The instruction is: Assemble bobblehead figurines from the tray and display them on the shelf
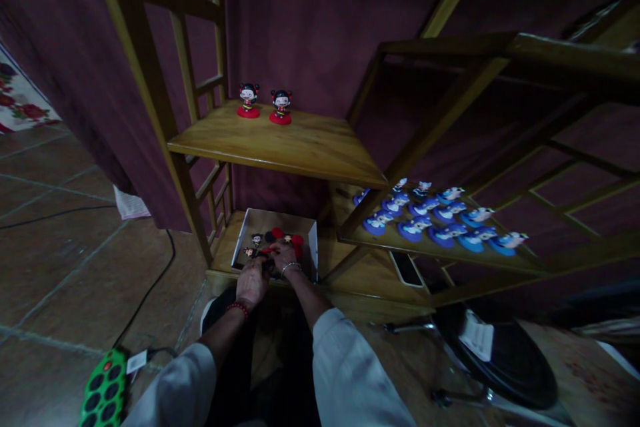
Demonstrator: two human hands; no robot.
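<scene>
An open white box [313,250] sits on the bottom shelf, with several small black, red and white figurines [257,239] inside. Both hands meet at its front edge. My left hand [253,280], with a red bead bracelet at the wrist, is bent over a dark object too small to name. My right hand [283,257], wearing a light bracelet, reaches over the box with its fingers closed near a red piece [267,250]. Two similar figurines on red bases, a left one [248,100] and a right one [281,107], stand upright on the shelf above.
Several blue and white figurines [414,228] stand on a shelf [380,241] at the right. A phone [407,269] lies below them. A black stool [505,353] is at the lower right. A green power strip [104,388] and cables lie on the floor at the left.
</scene>
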